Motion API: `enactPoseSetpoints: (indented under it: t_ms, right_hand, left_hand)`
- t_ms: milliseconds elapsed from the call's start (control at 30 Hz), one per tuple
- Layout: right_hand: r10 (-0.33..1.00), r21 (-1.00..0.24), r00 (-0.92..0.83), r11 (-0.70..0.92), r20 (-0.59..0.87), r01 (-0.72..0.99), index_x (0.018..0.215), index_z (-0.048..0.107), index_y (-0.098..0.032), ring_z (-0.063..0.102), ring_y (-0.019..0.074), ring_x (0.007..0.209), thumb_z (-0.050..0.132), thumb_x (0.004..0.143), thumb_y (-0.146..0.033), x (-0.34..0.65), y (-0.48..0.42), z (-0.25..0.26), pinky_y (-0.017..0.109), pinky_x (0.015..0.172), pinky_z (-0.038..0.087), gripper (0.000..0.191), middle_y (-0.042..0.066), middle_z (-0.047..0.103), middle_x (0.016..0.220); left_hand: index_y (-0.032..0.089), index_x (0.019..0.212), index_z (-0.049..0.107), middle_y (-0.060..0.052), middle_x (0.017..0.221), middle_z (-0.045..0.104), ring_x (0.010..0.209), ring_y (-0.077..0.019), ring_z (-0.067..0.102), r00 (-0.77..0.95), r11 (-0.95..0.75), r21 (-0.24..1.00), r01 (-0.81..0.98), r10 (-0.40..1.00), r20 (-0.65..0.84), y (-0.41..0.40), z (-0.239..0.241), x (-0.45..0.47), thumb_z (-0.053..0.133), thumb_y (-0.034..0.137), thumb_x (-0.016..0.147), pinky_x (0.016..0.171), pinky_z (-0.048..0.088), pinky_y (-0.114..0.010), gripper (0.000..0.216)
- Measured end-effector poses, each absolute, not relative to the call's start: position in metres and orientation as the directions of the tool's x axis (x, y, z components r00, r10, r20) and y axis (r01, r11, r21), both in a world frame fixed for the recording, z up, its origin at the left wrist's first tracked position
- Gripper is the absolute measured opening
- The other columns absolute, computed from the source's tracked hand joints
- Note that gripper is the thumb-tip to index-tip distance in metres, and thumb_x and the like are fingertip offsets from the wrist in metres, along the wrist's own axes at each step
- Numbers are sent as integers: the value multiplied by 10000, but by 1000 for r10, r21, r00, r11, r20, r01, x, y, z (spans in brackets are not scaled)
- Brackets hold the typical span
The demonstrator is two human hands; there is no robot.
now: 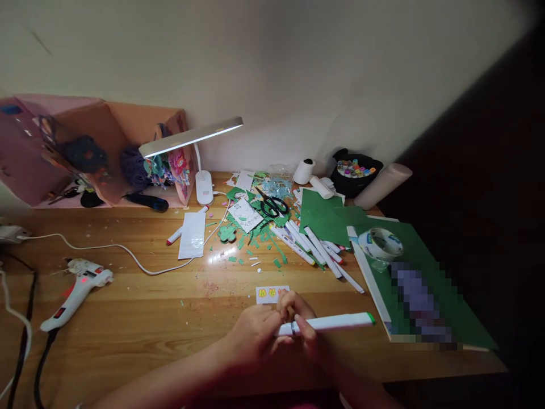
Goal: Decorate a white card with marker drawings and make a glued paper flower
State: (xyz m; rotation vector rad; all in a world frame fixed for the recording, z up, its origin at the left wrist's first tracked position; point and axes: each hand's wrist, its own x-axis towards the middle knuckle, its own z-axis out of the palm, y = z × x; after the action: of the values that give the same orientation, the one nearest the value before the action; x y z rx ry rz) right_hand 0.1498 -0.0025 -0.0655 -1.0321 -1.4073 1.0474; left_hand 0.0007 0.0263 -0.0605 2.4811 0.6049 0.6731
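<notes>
Both of my hands are at the front of the wooden table, closed around a white marker [340,322] with a green end pointing right. My left hand [253,334] wraps the marker's left end, which its fingers hide. My right hand [310,335] grips the barrel near a dark ring, with its fingers close to the left hand. Just beyond my hands lies a small white card [259,300] with yellow and reddish drawings, its right end partly covered by my right hand's fingers.
Several markers [317,248], black-handled scissors [272,204] and green paper scraps [279,263] lie farther back. A glue gun [74,295] with cords is at left. At right, a tape roll [380,244] rests on green sheets [447,307]. A lit lamp [204,188] stands behind.
</notes>
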Motion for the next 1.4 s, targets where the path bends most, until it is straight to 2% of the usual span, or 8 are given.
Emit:
enactPoseSetpoints:
  t_ms: [333, 567, 700, 800, 933, 1067, 1267, 1400]
  right_hand:
    - [917, -950, -274, 310, 291, 28, 871, 482, -249, 492, 252, 871, 289, 859, -390, 147, 8, -66, 403, 760, 388, 239, 52, 493, 917]
    - [937, -941, 105, 337, 334, -14, 711, 480, -218, 491, 172, 682, 426, 822, -342, 148, 16, -62, 305, 632, 422, 174, 9, 459, 744]
    - [979, -993, 166, 117, 115, 1, 683, 451, -217, 465, 134, 496, 464, 825, -397, 178, 29, -50, 251, 477, 392, 229, -30, 444, 577]
    - [988, -942, 137, -115, -74, 316, 838, 511, -213, 478, 142, 446, 522, 798, -404, 212, 45, -39, 243, 430, 359, 195, -39, 503, 545]
    - [962, -677, 266, -156, 62, 720, 942, 550, -214, 617, 224, 704, 517, 773, -341, 250, 70, -35, 288, 574, 418, 214, 65, 671, 819]
    - [940, -472, 308, -208, 144, 856, 1079, 540, -231, 613, 222, 666, 508, 775, -332, 274, 86, -38, 288, 549, 401, 322, 54, 671, 840]
    - [906, -487, 256, -65, 336, 871, 1005, 584, -188, 583, 234, 777, 513, 766, -334, 288, 92, -50, 348, 696, 460, 289, 88, 647, 885]
    - [824, -573, 374, -75, 425, 816, 935, 598, -177, 586, 212, 746, 471, 799, -329, 303, 86, -47, 348, 705, 472, 241, 101, 651, 909]
  left_hand:
    - [197, 832, 537, -41, 706, 598, 628, -168, 545, 870, -773, 601, 200, 422, 253, 43, -65, -6, 121, 483, 951, 600, 412, -255, 519]
    - [169, 1035, 502, -87, 917, 597, 802, -203, 543, 782, -700, 637, 322, 576, 238, 51, -59, -1, 160, 614, 900, 708, 414, -296, 577]
    - [179, 981, 500, -74, 950, 562, 850, -200, 510, 690, -613, 660, 435, 698, 193, 60, -55, -5, 323, 520, 923, 740, 396, -299, 388]
    - [184, 965, 500, -64, 958, 561, 858, -217, 491, 645, -565, 656, 501, 749, 152, 66, -57, -8, 527, 407, 868, 726, 373, -312, 245]
    - [192, 937, 512, -49, 945, 573, 832, -221, 493, 635, -534, 657, 532, 765, 107, 69, -61, -9, 689, 376, 738, 697, 350, -309, 324]
    - [186, 886, 526, -40, 899, 576, 803, -205, 491, 631, -507, 671, 542, 773, 74, 70, -61, -9, 689, 399, 736, 679, 339, -295, 307]
    - [180, 718, 503, -37, 803, 568, 784, -193, 494, 622, -478, 683, 552, 781, 45, 71, -57, -8, 526, 384, 864, 654, 343, -271, 251]
    - [187, 720, 485, -26, 722, 572, 664, -171, 502, 576, -422, 696, 581, 817, 14, 74, -58, -8, 368, 362, 932, 595, 339, -259, 299]
